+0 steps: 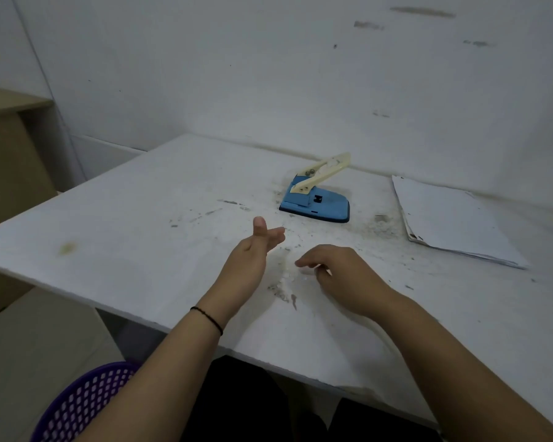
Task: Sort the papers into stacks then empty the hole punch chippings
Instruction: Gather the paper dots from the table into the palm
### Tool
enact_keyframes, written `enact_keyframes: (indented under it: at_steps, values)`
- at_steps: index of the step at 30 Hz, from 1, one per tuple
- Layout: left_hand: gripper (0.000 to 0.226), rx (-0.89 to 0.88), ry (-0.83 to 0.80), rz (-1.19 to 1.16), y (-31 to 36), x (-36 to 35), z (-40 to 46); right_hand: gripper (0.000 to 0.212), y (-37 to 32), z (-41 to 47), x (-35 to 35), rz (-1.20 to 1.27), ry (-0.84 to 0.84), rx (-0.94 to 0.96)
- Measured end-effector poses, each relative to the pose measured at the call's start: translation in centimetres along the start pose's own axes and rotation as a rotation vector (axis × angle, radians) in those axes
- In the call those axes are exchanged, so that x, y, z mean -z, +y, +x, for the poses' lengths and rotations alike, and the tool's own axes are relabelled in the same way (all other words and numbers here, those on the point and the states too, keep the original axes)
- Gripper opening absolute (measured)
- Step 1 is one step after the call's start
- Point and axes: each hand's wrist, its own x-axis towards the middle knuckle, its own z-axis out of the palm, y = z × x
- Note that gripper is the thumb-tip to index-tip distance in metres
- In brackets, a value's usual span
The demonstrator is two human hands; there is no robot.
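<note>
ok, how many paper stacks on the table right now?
1. The paper stack lies at the table's far right, right of the hole punch. Any sheets beyond the frame edge would not show.

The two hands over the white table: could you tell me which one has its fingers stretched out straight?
The left hand, the one with a black wrist band; the right hand curls its fingers down over the chippings.

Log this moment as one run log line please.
papers: one stack, table's right | hole punch: upright, lever raised, untouched | chippings: scattered between hands | left hand: open | right hand: loosely curled, holding nothing
</note>
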Motion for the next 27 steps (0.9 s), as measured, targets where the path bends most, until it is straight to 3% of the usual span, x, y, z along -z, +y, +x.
enact_keyframes:
  at_steps: [4,17,20,24,27]
  values:
    - [0.071,0.048,-0.001,-0.101,-0.1,0.2,0.6,0.040,0.4,-0.2,-0.5,-0.079,-0.057,-0.064]
    - [0.078,-0.014,0.077,-0.307,-1.3,1.3,0.6,0.032,-0.6,2.2,-2.0,0.165,0.169,-0.054]
    - [0.077,-0.017,0.073,-0.308,-1.0,1.3,0.6,0.042,-0.9,2.9,-1.8,0.025,0.102,-0.006]
    - [0.076,-0.026,0.070,-0.315,-1.1,1.1,0.6,0.041,-1.5,3.4,-2.6,-0.137,-0.019,0.148]
    - [0.077,-0.023,0.074,-0.328,-1.3,1.1,0.6,0.041,-1.7,3.4,-2.6,-0.159,-0.071,0.158]
